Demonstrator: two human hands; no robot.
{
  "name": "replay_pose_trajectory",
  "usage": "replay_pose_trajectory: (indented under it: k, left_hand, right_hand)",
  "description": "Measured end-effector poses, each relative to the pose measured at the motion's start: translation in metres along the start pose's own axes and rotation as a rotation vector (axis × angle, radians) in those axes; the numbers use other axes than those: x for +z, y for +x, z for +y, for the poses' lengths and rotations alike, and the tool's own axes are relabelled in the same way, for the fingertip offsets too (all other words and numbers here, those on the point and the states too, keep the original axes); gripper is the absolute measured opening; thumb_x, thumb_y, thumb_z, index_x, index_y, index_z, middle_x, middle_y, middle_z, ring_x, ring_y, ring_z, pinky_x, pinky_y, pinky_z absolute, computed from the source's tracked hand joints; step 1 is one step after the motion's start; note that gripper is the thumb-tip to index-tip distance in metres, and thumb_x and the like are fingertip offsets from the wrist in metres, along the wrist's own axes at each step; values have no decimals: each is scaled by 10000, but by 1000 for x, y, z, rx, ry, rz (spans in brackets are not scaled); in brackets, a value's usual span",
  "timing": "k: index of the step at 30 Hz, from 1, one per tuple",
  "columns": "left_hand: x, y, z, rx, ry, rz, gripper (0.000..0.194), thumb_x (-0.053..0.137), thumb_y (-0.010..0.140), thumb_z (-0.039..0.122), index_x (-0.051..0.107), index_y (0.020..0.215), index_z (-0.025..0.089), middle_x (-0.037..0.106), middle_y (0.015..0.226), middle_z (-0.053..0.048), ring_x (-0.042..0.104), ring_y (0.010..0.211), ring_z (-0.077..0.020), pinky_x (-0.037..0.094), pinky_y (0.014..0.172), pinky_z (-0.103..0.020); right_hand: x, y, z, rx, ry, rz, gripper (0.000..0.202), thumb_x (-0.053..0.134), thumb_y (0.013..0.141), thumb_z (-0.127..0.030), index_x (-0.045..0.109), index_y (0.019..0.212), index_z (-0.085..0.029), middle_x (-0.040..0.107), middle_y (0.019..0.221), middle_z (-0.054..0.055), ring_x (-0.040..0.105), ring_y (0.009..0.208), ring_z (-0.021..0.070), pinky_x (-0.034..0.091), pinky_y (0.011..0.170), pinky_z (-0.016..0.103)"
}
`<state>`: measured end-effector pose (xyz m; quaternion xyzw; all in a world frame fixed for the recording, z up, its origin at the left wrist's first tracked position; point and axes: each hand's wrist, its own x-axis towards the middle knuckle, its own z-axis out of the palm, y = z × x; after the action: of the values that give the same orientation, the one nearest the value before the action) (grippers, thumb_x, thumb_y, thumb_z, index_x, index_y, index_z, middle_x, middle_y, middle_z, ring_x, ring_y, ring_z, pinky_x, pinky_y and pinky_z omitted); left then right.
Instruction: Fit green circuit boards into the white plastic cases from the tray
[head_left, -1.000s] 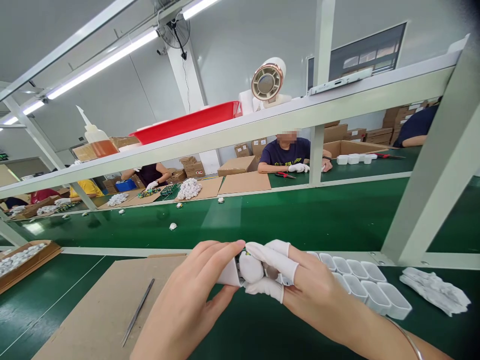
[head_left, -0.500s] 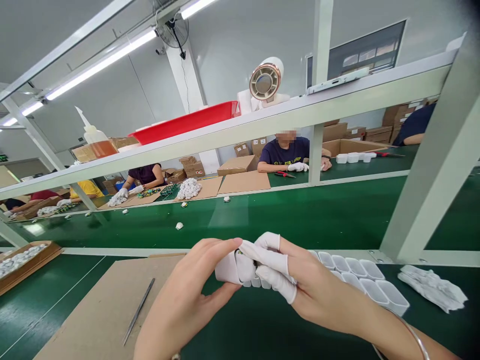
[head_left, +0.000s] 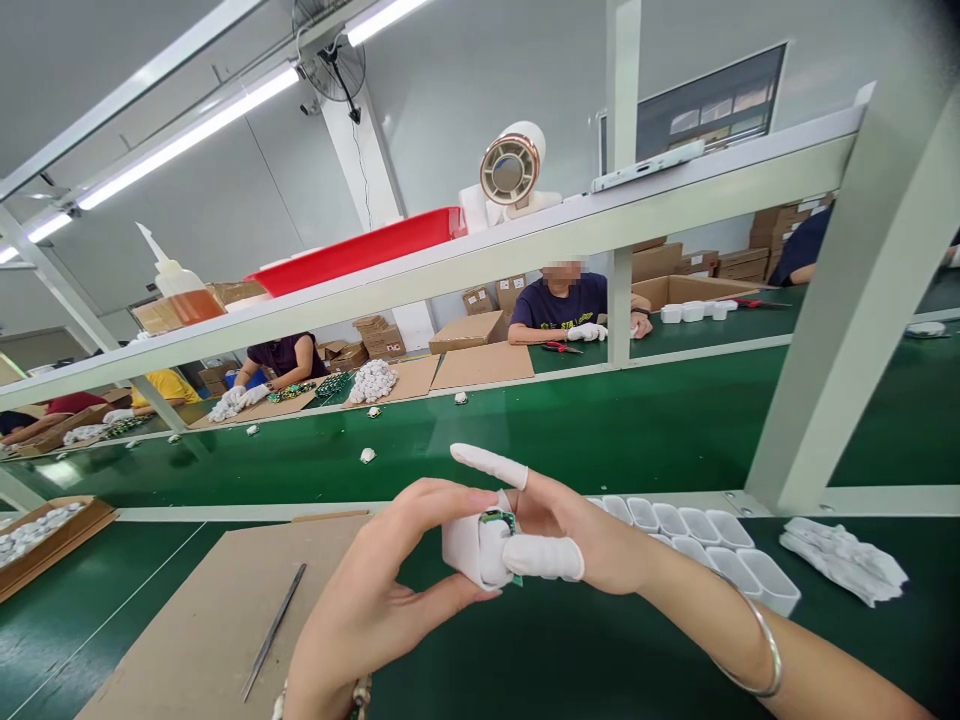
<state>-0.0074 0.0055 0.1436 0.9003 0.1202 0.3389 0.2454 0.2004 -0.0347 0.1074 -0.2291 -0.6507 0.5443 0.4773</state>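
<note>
Between the thumb and fingers of my left hand (head_left: 379,580) is a small white plastic housing (head_left: 460,548), its open side turned to the right. A rounded white part (head_left: 492,555) with a green circuit board (head_left: 498,517) sits at that opening. My right hand (head_left: 574,530) wears white finger cots; its thumb presses on the rounded part, while the index finger stretches out above. The other right fingers are mostly hidden behind the piece. Metal tweezers (head_left: 274,630) lie on a cardboard sheet (head_left: 187,610) to the left of my hands.
Rows of white plastic cups (head_left: 712,560) and white gloves (head_left: 844,560) lie at right. A box of white parts (head_left: 45,540) stands at far left. Beyond runs a green conveyor belt (head_left: 562,430) with scattered pieces. A shelf (head_left: 420,270) crosses above; co-workers sit across.
My right index finger has lifted off the piece and straightened, and the thumb now presses on its front. More of the green circuit board shows. The view has shifted slightly.
</note>
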Motion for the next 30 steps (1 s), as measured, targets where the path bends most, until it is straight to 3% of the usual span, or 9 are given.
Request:
replay_pose_trajectory:
  k: [8,11,15,22,27,30]
  left_hand:
    - [3,4,-5,-26,-6,-18,571,725,807,180,467,1270,394,605,1206,2,550,1116,-215,512,852,-308]
    - [1,4,-5,-25,-41,-22,609,716,814,164,425,1286,416,605,1229,24,553,1162,-189,503,907,-273]
    - [-3,6,-12,-53,-64,-22,645,730,799,160,391,1296,393,622,1224,19,550,1195,-183,470,973,-279]
    - [14,20,-35,-229,235,8,614,674,833,209,375,1343,377,605,1250,-8,476,1224,-244,416,967,-376]
    - [0,16,-60,-262,280,5,696,705,803,340,332,1391,334,484,1359,-59,470,1195,-259,378,999,-410]
    - [-14,7,-96,-516,364,-131,578,626,832,315,395,1361,293,467,1361,-83,504,1138,-281,395,972,-451]
  right_hand:
    - [10,0,1,-40,-43,131,669,646,865,-325,293,1425,-230,619,875,22,562,796,139,449,732,310]
    - [11,-1,-2,-6,-72,151,672,661,849,-355,316,1413,-235,626,895,27,574,819,147,459,748,312]
    - [6,1,-1,55,-162,186,698,594,870,-467,278,1451,-241,609,911,41,574,750,144,468,644,279]
    - [-2,14,20,121,-516,395,658,623,835,-412,397,1414,-198,631,827,18,563,690,147,457,607,270]
    - [-27,26,37,209,-744,486,477,521,879,-379,505,1307,-169,671,858,19,593,695,138,469,632,254]
    - [-59,42,49,409,-1109,455,329,465,923,-337,574,1187,-175,674,892,30,606,744,146,477,670,260]
